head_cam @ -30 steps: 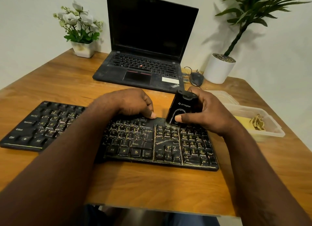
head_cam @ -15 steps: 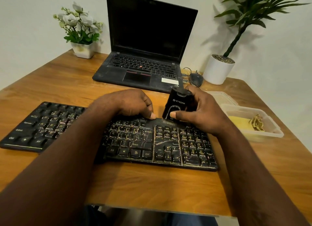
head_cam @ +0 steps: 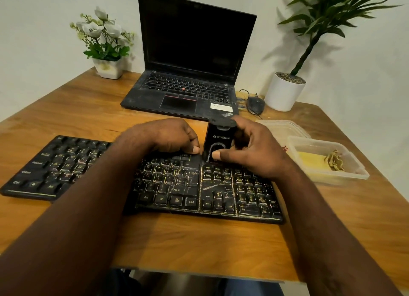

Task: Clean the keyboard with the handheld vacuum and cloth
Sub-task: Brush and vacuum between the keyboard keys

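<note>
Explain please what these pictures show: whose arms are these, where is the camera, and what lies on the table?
No machine: a person wears one camera on the head, looking down at their own arms. The right hand grips a handheld vacuum, nozzle down at the far edge of a dusty black keyboard; the left hand holds that edge steady. On the table stand a laptop, a mouse, a flowerpot, a potted plant and a plastic box with a yellow cloth.

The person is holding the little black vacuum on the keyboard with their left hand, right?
Not quite. The head view shows the right hand holding the little black vacuum on the keyboard; the left hand only holds the keyboard's far edge.
</note>
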